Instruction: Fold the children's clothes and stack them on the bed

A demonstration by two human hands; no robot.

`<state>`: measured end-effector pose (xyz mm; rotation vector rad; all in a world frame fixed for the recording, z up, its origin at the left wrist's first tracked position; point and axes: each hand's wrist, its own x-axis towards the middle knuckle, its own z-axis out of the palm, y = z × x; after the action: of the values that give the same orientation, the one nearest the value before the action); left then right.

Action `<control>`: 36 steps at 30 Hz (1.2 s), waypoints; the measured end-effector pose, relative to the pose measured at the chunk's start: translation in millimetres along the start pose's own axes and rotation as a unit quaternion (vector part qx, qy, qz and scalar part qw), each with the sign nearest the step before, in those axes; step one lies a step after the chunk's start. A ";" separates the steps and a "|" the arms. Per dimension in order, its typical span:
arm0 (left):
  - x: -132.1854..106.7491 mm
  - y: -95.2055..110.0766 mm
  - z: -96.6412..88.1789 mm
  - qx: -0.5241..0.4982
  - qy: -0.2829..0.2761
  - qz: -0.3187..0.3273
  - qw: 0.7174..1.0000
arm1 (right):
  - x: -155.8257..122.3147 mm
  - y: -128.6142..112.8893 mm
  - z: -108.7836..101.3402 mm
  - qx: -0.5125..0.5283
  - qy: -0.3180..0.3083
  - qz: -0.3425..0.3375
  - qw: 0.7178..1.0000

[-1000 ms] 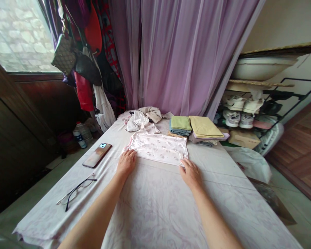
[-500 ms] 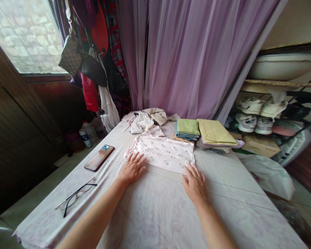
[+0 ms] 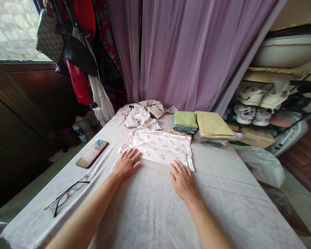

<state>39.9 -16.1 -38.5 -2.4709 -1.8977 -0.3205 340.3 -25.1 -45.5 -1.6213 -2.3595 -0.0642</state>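
A pale pink garment with a small dotted print point(image 3: 158, 146) lies spread flat on the cloth-covered table point(image 3: 150, 207). My left hand point(image 3: 127, 163) rests palm down at its near left corner, fingers stretched out. Flat on the near edge towards the right is my right hand point(image 3: 182, 179), its fingers also extended and the fingertips touching the fabric. A strip of the garment's right end shows just beyond those fingertips. Neither hand grips anything.
Folded green cloth point(image 3: 186, 119) and folded yellow cloth point(image 3: 214, 124) top stacks at the back right. Crumpled clothes point(image 3: 142, 116) lie at the far end. A phone point(image 3: 92, 154) and eyeglasses point(image 3: 65, 196) are on the left. Shoes point(image 3: 245, 114) stand on a rack at right.
My right hand has slid left along the garment's near edge, leaving its right corner uncovered. My left hand stays at the left corner. The camera view has shifted slightly.
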 end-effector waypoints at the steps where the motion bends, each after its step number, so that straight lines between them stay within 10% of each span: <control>1: -1.0 1.2 0.8 0.004 0.007 -0.014 1.000 | -0.5 0.0 0.9 -0.002 0.012 0.002 1.000; 7: -2.1 8.9 -2.1 0.000 -0.016 -0.010 1.000 | 6.8 0.2 -1.2 0.005 0.064 0.019 0.998; 13: 20.3 -0.5 -30.3 -0.070 0.005 -0.002 0.998 | 32.3 54.8 -11.4 0.060 0.110 0.064 0.990; 23: 121.4 -58.3 -51.7 -0.093 0.016 -0.223 0.970 | 115.8 123.5 -4.2 0.084 0.147 0.172 0.970; 36: 227.6 -73.1 -26.5 -0.093 -0.047 -0.224 0.969 | 153.7 138.1 16.8 0.086 0.165 0.139 0.973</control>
<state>21.5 217.2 17.0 -2.1595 -2.5716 -0.4075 413.0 168.9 -39.5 -1.6891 -1.8256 -0.0658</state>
